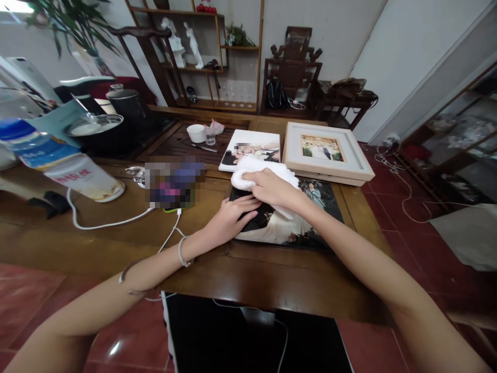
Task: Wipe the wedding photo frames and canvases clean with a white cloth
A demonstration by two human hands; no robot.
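A large dark photo panel (267,230) showing a figure in a white dress lies flat on the wooden table. My right hand (269,185) is closed on a white cloth (264,168), which rests over the panel's upper part. My left hand (235,215) lies flat on the panel's left edge, its fingers stretched out and pointing right. Just behind the cloth is a smaller white-bordered photo panel (267,139), partly covered by it. To the right of that sits a pale wooden picture frame (357,168) holding a small photo.
A charging phone (178,209), mostly blurred out, lies left of my hands with white cables (116,226). A white-and-blue bottle (83,173) stands far left. Behind are a small white cup (196,133), a lidded pot (97,129) and a dark kettle (126,106).
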